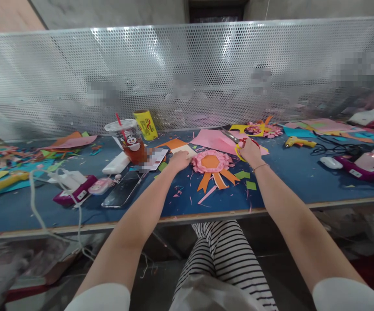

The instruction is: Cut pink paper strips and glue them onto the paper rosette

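A pink paper rosette (pixel 213 162) with an orange centre and orange strips lies on the blue table (pixel 277 190) between my hands. My right hand (pixel 249 151) is closed round the red and yellow handles of the scissors (pixel 230 136), whose blades point up and to the left over a pink sheet (pixel 211 140). My left hand (pixel 180 160) rests at the left of the rosette, at the edge of a cream paper (pixel 187 150); its fingers are bent, and whether they grip the paper is unclear.
Left of my left hand are a drink cup (pixel 130 140), a phone (pixel 122 190) and a purple power strip (pixel 76 192) with white cables. A yellow glue gun (pixel 298 142) lies at the right. A perforated metal screen (pixel 161 73) stands behind.
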Available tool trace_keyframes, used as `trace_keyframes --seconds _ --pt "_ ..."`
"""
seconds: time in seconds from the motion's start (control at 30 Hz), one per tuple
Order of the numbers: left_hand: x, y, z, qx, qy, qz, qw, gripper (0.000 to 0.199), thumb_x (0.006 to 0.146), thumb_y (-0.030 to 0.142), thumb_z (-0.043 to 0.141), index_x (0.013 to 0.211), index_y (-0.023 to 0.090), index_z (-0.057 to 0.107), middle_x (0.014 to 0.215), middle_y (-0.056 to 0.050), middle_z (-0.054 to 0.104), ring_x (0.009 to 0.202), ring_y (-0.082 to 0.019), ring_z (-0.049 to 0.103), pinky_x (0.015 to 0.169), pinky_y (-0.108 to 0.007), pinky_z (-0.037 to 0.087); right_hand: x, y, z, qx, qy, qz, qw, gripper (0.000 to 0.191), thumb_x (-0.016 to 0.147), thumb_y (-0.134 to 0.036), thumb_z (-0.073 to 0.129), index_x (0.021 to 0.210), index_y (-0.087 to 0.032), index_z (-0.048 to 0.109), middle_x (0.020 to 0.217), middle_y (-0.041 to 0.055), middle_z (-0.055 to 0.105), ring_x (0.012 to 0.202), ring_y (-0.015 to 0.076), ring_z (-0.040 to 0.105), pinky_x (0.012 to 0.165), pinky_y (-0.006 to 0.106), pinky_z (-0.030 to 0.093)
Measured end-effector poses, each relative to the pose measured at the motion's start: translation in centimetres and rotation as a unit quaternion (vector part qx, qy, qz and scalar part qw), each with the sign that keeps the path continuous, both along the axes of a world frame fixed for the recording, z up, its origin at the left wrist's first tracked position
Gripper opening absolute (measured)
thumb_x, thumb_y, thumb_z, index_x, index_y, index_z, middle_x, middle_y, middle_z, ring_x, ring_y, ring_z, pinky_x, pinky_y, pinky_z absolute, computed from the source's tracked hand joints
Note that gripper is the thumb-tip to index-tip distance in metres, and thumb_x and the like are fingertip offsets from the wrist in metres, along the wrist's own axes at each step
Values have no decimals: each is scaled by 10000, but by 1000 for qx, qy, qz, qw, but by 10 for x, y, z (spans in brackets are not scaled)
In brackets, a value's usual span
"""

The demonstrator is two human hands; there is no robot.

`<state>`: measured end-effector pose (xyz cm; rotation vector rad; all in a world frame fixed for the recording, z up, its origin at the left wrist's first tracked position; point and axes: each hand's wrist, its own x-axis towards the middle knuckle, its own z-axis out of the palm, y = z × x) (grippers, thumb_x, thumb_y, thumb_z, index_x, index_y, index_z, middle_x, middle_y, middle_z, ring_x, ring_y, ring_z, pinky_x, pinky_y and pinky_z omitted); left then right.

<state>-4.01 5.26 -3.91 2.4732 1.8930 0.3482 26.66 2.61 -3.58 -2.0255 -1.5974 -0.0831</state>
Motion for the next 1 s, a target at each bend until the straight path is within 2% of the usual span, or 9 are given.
trace_keyframes --seconds 0.13,0.2,0.23,0.37,0.43,0.57,0.7,0.8,1.0 --pt "15 -9 11 63 -171 -15 983 362 836 340 444 1096 123 572 1191 -134 580 1157 -244 495 997 -343 351 -15 -5 14 87 83 49 992 374 751 -236 503 1102 -122 450 1025 150 619 959 248 586 797 316 432" --pt "24 -15 15 27 -313 -25 949 365 853 410 417 992 129 605 1079 -114 632 1088 -235 546 959 -345 396 -30 -11 18 111 127 123 978 341 723 -180 485 1061 -146 457 1007 110 618 897 206 590 768 289 440" --pt "27 -17 17 -13 -399 -31 917 392 851 459 411 940 134 612 1014 -107 651 1036 -228 576 919 -341 431 -38 -15 19 116 146 165 969 331 706 -158 478 1037 -155 460 991 92 617 862 185 588 745 275 444" --pt "38 -26 20 -171 -664 -47 726 422 779 542 492 847 140 601 818 -99 673 821 -188 645 776 -316 508 -72 -30 14 85 182 304 931 343 690 -190 516 1028 -171 460 913 45 616 759 150 570 665 248 444" --pt "38 -29 19 -179 -705 -32 685 329 716 459 600 802 142 600 722 -65 661 707 -170 639 695 -305 523 -85 -35 8 63 164 346 922 357 692 -218 537 1037 -172 458 878 37 618 732 151 569 649 251 439" --pt "35 -33 16 -157 -711 7 685 159 603 240 677 677 133 586 573 1 596 571 -134 592 586 -274 513 -94 -36 0 47 81 353 931 308 693 -241 552 987 -182 482 837 50 629 742 184 584 662 277 432" --pt "36 -36 21 -174 -717 25 675 126 622 226 634 697 135 591 570 -4 600 576 -136 602 590 -282 528 -91 -35 2 60 69 318 944 302 701 -260 553 989 -191 492 870 70 634 790 198 593 685 278 435" --pt "41 -37 27 -188 -729 40 657 92 649 167 574 736 143 596 609 -11 626 615 -147 623 622 -297 546 -87 -36 8 77 117 324 936 290 696 -259 547 971 -188 490 853 48 620 750 172 576 662 266 438" --pt "41 -33 33 -155 -767 84 617 235 589 59 608 807 147 590 636 14 625 649 -134 628 677 -293 553 -80 -37 19 107 297 346 883 258 634 -290 587 832 -197 451 717 -23 526 653 123 494 602 240 429"
